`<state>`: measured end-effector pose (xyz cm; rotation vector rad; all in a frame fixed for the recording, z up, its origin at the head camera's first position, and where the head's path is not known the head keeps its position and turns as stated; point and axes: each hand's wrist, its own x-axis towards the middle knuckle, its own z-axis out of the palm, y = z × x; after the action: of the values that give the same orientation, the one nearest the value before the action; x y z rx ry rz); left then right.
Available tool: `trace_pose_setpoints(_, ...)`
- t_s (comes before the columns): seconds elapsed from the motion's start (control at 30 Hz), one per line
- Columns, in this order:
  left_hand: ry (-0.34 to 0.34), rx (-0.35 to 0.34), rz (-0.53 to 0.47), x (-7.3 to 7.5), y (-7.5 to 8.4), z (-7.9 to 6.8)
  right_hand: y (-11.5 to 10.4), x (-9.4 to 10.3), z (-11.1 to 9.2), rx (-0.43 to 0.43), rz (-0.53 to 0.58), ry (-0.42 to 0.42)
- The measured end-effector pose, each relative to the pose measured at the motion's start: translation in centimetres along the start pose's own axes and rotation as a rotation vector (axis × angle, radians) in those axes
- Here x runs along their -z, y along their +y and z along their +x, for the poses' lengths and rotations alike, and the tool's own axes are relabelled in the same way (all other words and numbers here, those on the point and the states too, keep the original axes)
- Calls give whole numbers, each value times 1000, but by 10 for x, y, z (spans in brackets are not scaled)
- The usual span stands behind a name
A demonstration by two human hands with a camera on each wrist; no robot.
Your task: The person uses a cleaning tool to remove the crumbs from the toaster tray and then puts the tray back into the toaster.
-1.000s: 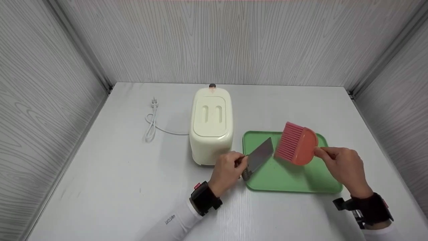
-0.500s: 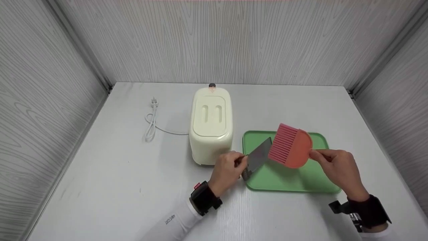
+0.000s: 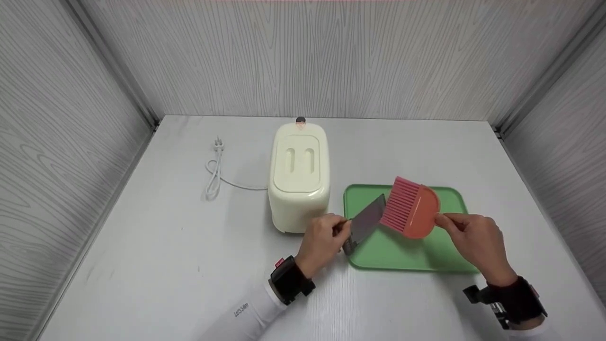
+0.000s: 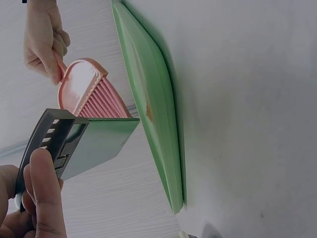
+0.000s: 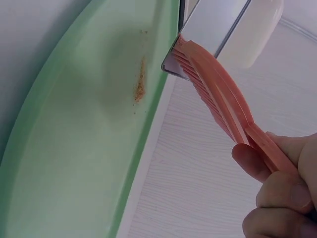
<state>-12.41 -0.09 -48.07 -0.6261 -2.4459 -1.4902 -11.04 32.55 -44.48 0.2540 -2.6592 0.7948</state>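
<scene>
My left hand (image 3: 325, 241) pinches a thin metal crumb tray (image 3: 368, 220) by its dark slotted end, tilted above the left part of a green tray (image 3: 402, 261). In my right hand (image 3: 480, 241) is a small brush, its orange handle between thumb and fingers. The brush (image 3: 419, 215) has pink bristles that point left, their tips right at the crumb tray's far end. The right wrist view shows the bristles (image 5: 208, 99) against that end. Below lies a small streak of brown crumbs (image 5: 140, 89) on the green tray.
A cream toaster (image 3: 299, 203) with a lid on top stands left of the green tray, close beside my left hand. Its white cord and plug (image 3: 218, 147) lie on the table to the left. Grey wood-grain walls (image 3: 303, 57) enclose the back and sides.
My right hand has brought the brush left and slightly nearer to me, so its bristles now meet the crumb tray's end in view. My left hand has stayed still.
</scene>
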Motion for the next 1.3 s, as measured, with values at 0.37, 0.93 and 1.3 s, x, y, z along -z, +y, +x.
trace_pose_setpoints(0.37,1,-16,32,0,2,0,4,1,0,-39,-40,22)
trace_pose_setpoints(0.93,38,-47,30,0,0,0,13,12,-5,-143,4,-11)
trace_pose_setpoints(1.3,40,-44,35,1,0,0,-1,6,-13,-85,67,-21)
